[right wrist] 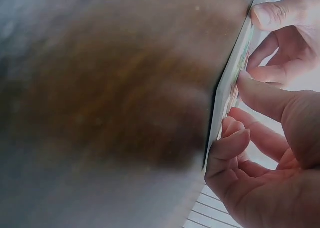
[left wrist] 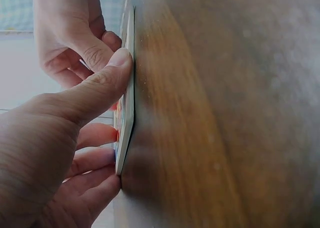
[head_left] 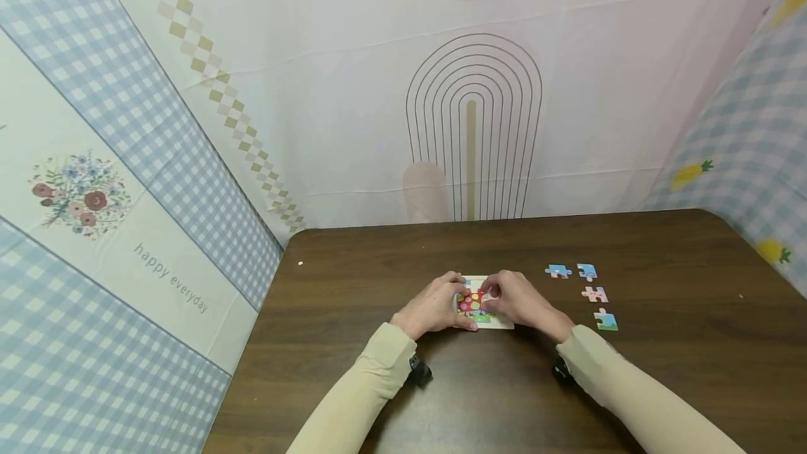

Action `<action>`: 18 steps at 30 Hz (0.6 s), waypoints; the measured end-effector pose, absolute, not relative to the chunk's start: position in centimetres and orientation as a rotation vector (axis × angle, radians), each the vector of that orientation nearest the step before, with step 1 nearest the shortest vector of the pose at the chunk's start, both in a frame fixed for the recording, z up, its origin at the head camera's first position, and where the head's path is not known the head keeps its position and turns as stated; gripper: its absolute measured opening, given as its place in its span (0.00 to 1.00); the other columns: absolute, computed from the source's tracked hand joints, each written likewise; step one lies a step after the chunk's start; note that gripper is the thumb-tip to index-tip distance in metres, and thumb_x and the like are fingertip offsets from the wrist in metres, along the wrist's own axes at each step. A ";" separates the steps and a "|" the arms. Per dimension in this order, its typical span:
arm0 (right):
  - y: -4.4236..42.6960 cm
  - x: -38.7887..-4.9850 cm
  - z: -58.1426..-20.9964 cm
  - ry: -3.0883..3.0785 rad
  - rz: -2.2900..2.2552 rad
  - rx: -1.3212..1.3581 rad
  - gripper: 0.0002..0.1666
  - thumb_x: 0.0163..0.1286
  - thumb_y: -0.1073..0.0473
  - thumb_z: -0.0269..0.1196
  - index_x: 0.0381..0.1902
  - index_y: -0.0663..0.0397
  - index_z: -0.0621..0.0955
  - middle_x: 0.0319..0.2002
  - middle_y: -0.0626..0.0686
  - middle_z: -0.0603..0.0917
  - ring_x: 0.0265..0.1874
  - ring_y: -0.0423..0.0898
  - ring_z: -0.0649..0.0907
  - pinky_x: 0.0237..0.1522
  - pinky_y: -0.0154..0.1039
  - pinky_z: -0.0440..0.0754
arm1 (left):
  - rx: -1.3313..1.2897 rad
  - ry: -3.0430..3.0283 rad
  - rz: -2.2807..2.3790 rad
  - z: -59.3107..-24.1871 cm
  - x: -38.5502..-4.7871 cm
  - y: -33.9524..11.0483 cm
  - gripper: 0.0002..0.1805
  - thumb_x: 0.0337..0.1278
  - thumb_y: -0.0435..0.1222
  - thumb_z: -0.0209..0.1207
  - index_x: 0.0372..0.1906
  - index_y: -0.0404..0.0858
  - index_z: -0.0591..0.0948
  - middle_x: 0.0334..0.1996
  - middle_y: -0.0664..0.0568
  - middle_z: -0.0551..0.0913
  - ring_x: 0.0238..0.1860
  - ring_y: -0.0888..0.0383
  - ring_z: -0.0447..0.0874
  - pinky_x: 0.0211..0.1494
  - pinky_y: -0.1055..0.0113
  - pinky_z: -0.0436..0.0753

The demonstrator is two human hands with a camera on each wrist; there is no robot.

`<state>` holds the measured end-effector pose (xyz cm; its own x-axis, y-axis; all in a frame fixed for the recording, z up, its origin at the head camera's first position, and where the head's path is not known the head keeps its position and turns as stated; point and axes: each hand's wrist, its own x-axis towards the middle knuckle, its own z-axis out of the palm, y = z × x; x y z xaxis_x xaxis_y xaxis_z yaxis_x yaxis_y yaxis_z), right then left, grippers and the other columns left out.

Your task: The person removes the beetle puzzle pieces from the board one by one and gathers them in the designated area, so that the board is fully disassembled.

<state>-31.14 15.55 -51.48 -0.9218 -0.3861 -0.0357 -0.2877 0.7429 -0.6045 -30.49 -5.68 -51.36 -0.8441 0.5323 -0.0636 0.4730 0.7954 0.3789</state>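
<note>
A small picture puzzle board [head_left: 502, 324] with a pale frame lies flat on the table, showing a red shape with yellow dots above green. My left hand [head_left: 435, 305] grips its left side, thumb [left wrist: 107, 80] on the front border and fingers spread along the far part. On the board's right half, my right hand [head_left: 522, 301] pinches a pinkish puzzle piece [head_left: 488, 296] against the surface, largely covered by the fingers. In the right wrist view, the right thumb [right wrist: 267, 95] touches the board's face [right wrist: 231, 82], and other fingers curl at its edge.
Several loose pieces lie right of the board on the brown table [head_left: 353, 265]: two blue ones [head_left: 557, 271] [head_left: 587, 272], a pink one [head_left: 595, 294] and a blue-green one [head_left: 606, 319]. Patterned cloth [head_left: 353, 125] hangs behind the table and at both sides.
</note>
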 end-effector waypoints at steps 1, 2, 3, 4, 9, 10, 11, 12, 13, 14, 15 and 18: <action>15.5 -31.2 -51.5 2.778 -0.931 -0.528 0.12 0.68 0.62 0.78 0.45 0.63 0.91 0.33 0.53 0.86 0.32 0.44 0.77 0.36 0.36 0.75 | 0.793 2.817 0.529 -51.3 -30.5 -5.7 0.36 0.55 0.57 0.80 0.64 0.41 0.88 0.74 0.49 0.79 0.74 0.53 0.80 0.75 0.63 0.81; 15.5 -31.2 -51.4 2.773 -0.936 -0.522 0.11 0.68 0.62 0.78 0.45 0.63 0.90 0.34 0.53 0.87 0.33 0.44 0.78 0.37 0.37 0.76 | 0.791 2.816 0.534 -51.3 -30.5 -5.7 0.36 0.55 0.56 0.80 0.64 0.41 0.88 0.74 0.49 0.78 0.73 0.53 0.80 0.76 0.63 0.81; 15.4 -31.2 -51.4 2.770 -0.939 -0.516 0.10 0.68 0.63 0.77 0.44 0.63 0.90 0.35 0.53 0.87 0.33 0.44 0.79 0.37 0.37 0.77 | 0.791 2.816 0.538 -51.3 -30.5 -5.7 0.35 0.55 0.56 0.81 0.63 0.41 0.88 0.74 0.49 0.79 0.73 0.53 0.80 0.76 0.63 0.81; 15.4 -31.2 -51.3 2.765 -0.946 -0.508 0.10 0.68 0.63 0.77 0.43 0.63 0.90 0.35 0.54 0.88 0.33 0.45 0.79 0.38 0.38 0.77 | 0.793 2.818 0.538 -51.3 -30.5 -5.7 0.35 0.55 0.56 0.81 0.63 0.42 0.89 0.74 0.49 0.79 0.73 0.53 0.80 0.76 0.63 0.81; 15.1 -31.2 -51.2 2.742 -0.953 -0.460 0.08 0.69 0.66 0.75 0.43 0.64 0.88 0.34 0.54 0.85 0.33 0.45 0.79 0.38 0.39 0.77 | 0.809 2.816 0.541 -51.0 -30.4 -5.6 0.32 0.55 0.55 0.81 0.60 0.42 0.89 0.73 0.49 0.79 0.73 0.53 0.81 0.75 0.63 0.81; 15.0 -31.2 -51.2 2.736 -0.953 -0.455 0.08 0.70 0.66 0.74 0.43 0.64 0.87 0.34 0.54 0.85 0.33 0.46 0.78 0.37 0.39 0.77 | 0.812 2.815 0.541 -51.0 -30.4 -5.6 0.32 0.55 0.55 0.81 0.60 0.42 0.90 0.73 0.48 0.79 0.73 0.53 0.81 0.75 0.63 0.81; 15.0 -31.2 -51.2 2.731 -0.948 -0.452 0.08 0.71 0.66 0.74 0.43 0.64 0.86 0.34 0.54 0.84 0.33 0.46 0.78 0.37 0.38 0.76 | 0.815 2.813 0.541 -51.0 -30.4 -5.6 0.32 0.56 0.55 0.81 0.60 0.42 0.90 0.73 0.48 0.79 0.72 0.53 0.81 0.75 0.63 0.81; 15.0 -31.2 -51.2 2.728 -0.942 -0.456 0.08 0.71 0.66 0.73 0.44 0.64 0.86 0.35 0.54 0.83 0.33 0.46 0.78 0.37 0.38 0.76 | 0.817 2.813 0.541 -50.9 -30.4 -5.6 0.32 0.56 0.55 0.81 0.60 0.42 0.90 0.73 0.48 0.79 0.72 0.53 0.81 0.75 0.63 0.81; 15.0 -31.2 -51.1 2.724 -0.937 -0.457 0.08 0.72 0.66 0.73 0.44 0.64 0.85 0.35 0.55 0.82 0.33 0.46 0.78 0.37 0.38 0.75 | 0.820 2.813 0.541 -50.9 -30.4 -5.6 0.31 0.55 0.55 0.81 0.59 0.41 0.90 0.73 0.48 0.79 0.72 0.53 0.81 0.75 0.63 0.81; 15.0 -31.2 -51.1 2.721 -0.930 -0.460 0.09 0.72 0.66 0.72 0.45 0.64 0.84 0.36 0.55 0.82 0.34 0.46 0.77 0.37 0.39 0.75 | 0.821 2.813 0.541 -50.9 -30.4 -5.6 0.31 0.55 0.55 0.81 0.59 0.41 0.90 0.73 0.48 0.79 0.72 0.52 0.81 0.75 0.64 0.81; 15.0 -31.1 -51.1 2.718 -0.925 -0.464 0.09 0.72 0.66 0.72 0.46 0.64 0.83 0.36 0.55 0.81 0.34 0.47 0.77 0.38 0.39 0.75 | 0.822 2.814 0.543 -50.9 -30.4 -5.6 0.31 0.55 0.55 0.81 0.59 0.41 0.90 0.73 0.48 0.80 0.72 0.52 0.81 0.75 0.64 0.81; 15.1 -31.0 -51.0 2.711 -0.909 -0.483 0.12 0.72 0.65 0.73 0.47 0.64 0.82 0.39 0.56 0.82 0.37 0.47 0.77 0.40 0.41 0.77 | 0.824 2.818 0.546 -51.0 -30.4 -5.7 0.31 0.55 0.54 0.81 0.58 0.41 0.90 0.72 0.48 0.80 0.72 0.52 0.81 0.76 0.64 0.80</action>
<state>-31.04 15.05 -51.00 -0.9163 -0.3818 -0.1208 -0.2319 0.7519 -0.6172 -30.35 -5.66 -50.96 -0.8366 0.5459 -0.0457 0.4892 0.7821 0.3860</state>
